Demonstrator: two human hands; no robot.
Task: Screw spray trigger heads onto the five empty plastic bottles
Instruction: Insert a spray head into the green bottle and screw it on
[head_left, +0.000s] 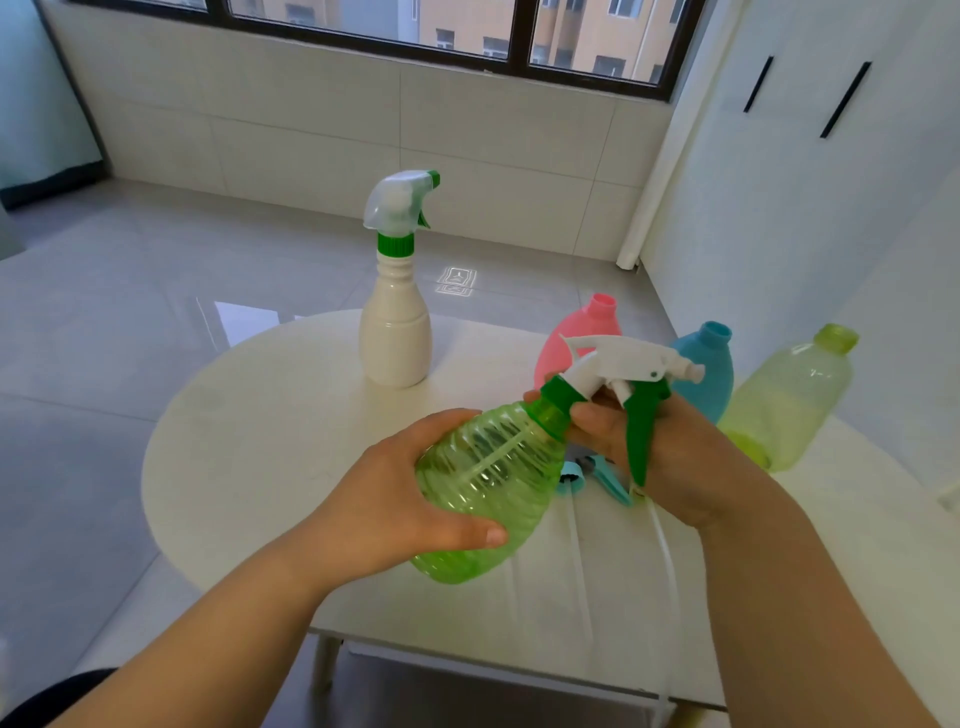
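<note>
A clear green ribbed bottle (488, 488) is tilting in mid-air, its base lying under the left fingers (467, 535) and its neck pointing up toward the right fingers (589, 418), with a white trigger head (623, 364) with green collar and green lever sitting on that neck. Beyond the left fingers a white bottle (396, 332) is standing upright with its head already on. Behind the right fingers a pink bottle (582, 338), a blue bottle (709, 369) and a yellow-green bottle (789, 400) are waiting open-necked, while a loose light-blue head (597, 475) is lying just below them.
</note>
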